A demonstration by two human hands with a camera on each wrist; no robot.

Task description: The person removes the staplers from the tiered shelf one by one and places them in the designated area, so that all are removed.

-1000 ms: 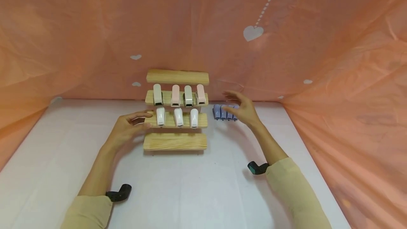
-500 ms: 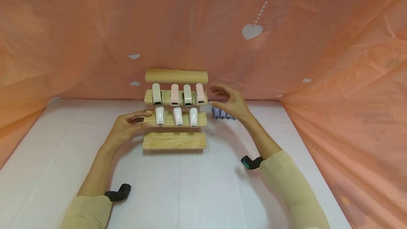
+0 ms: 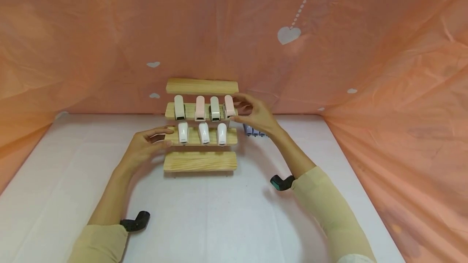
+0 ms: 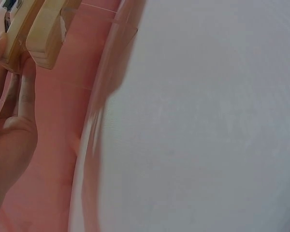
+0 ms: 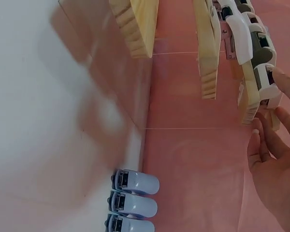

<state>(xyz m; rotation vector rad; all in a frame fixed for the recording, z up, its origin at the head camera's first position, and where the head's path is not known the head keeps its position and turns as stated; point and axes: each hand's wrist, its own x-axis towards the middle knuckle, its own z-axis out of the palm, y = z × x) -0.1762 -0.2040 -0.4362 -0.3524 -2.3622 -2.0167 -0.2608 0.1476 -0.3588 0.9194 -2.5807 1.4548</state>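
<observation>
L hand (image 3: 144,148) grips shelf (image 3: 194,136), R hand (image 3: 258,116) on pink stapler (image 3: 228,104).

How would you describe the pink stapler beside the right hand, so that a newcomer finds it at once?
Look at the wooden rack standing on the white table. On its second board from the top, go to the right end of the row. There is the pink stapler; unlike the other pink one, it has the right hand beside it.

The plain left sleeve (image 3: 100,242) and right sleeve (image 3: 325,210) are khaki. An angular black left wrist camera (image 3: 140,219) matches the right wrist camera (image 3: 282,185), which bears a teal patch.
</observation>
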